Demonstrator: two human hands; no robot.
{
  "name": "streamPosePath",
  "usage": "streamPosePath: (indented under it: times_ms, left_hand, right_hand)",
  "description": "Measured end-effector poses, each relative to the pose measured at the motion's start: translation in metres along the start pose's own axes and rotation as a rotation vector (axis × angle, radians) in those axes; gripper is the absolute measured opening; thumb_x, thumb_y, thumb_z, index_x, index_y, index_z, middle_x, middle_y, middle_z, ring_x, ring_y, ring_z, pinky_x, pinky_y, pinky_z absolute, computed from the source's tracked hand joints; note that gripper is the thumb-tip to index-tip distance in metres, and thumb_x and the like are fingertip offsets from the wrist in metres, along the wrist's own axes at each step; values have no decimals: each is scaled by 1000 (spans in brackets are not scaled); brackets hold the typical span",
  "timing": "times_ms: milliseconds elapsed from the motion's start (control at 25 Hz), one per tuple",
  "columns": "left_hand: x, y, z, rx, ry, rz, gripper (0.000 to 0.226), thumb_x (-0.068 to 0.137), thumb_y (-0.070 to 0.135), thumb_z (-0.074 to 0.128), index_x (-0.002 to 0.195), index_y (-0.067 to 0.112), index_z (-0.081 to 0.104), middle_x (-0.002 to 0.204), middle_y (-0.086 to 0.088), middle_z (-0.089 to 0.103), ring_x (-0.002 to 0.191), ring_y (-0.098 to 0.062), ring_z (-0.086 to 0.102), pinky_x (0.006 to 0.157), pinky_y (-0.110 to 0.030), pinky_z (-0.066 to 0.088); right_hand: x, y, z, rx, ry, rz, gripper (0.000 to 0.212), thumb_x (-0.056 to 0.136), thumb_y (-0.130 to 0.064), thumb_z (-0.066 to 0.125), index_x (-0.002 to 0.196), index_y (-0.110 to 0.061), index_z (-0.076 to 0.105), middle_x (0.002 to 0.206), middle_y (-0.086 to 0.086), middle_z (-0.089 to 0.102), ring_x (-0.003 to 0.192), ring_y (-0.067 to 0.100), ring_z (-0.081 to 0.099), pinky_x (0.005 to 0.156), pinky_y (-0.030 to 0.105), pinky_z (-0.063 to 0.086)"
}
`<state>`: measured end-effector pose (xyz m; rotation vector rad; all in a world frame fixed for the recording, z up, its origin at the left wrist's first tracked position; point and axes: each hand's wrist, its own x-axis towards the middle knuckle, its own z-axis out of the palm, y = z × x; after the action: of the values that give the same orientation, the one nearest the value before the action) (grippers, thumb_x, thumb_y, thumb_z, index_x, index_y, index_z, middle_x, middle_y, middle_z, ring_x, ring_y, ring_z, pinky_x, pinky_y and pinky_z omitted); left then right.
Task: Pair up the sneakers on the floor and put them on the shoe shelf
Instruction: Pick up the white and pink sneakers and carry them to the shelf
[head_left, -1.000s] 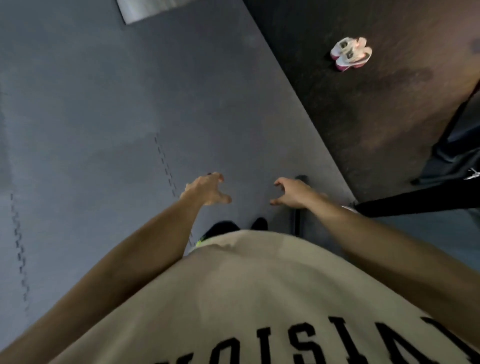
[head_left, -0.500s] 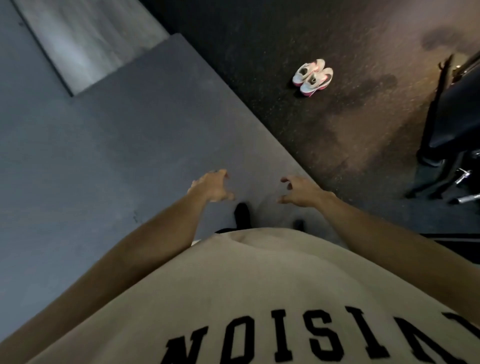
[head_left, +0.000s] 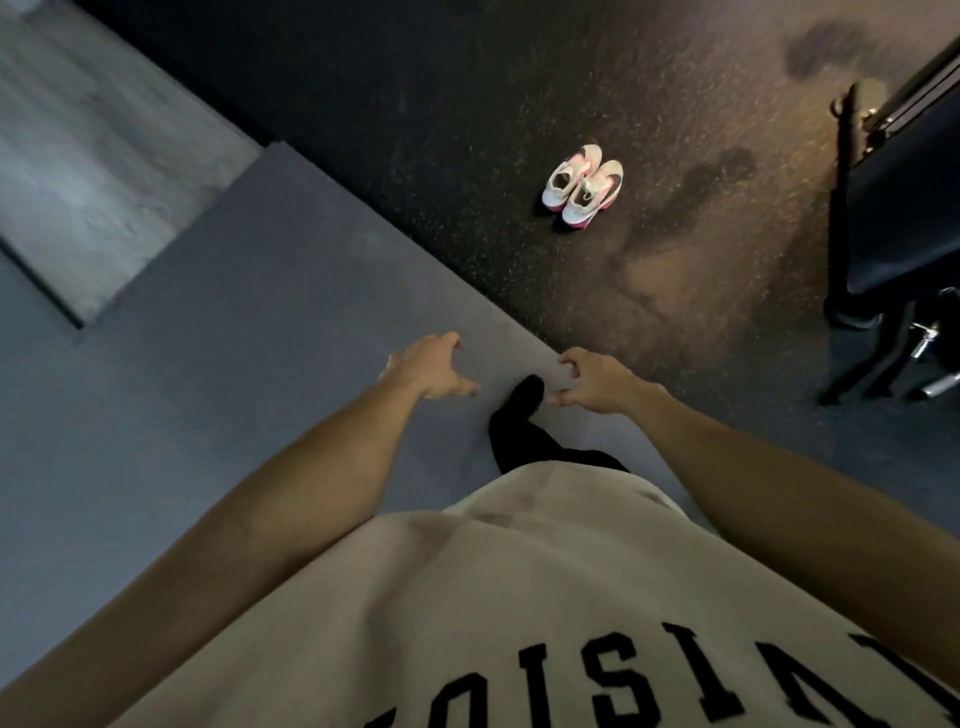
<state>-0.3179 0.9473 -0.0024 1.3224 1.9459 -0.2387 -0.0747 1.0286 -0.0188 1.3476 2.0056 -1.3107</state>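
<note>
Two white sneakers with pink soles (head_left: 582, 185) stand side by side on the dark speckled floor, ahead of me and slightly right. My left hand (head_left: 428, 369) hangs in front of my body with fingers loosely curled and holds nothing. My right hand (head_left: 592, 376) is level with it, fingers curled loosely, also empty. Both hands are well short of the sneakers. No shoe shelf is in view.
I stand on a grey foam mat (head_left: 218, 364) whose edge runs diagonally to the dark speckled floor (head_left: 493, 93). A black frame with metal parts (head_left: 893, 234) stands at the right. A pale panel (head_left: 88, 156) lies at upper left. My dark foot (head_left: 522, 405) steps forward.
The view has swung and advanced, so the sneakers now sit closer and nearer the centre. Both hands stay empty in front of me. My right fingers have curled in more.
</note>
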Motion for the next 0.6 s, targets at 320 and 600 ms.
streamPosePath:
  times_ms: [320,600]
  left_hand:
    - [139,32,-111,2,-67,18,74,69,55,77,129,24,47,133,-6,50,114,-28,53,97,-48,45]
    - [256,72,-200,84,-121,116,74,71,52,77,131,23,47,134,-4,47,119,-24,51,99,-46,45]
  right_hand:
    - [114,-19,-128,61,17,43,68,78,-40,75,135,-19,43,132,9,53,116,26,52,93,37,45]
    - [187,-26,-221,166,70,157,74,76,-43,75,136,-16,42,130,9,55,108,23,55,83,31,44]
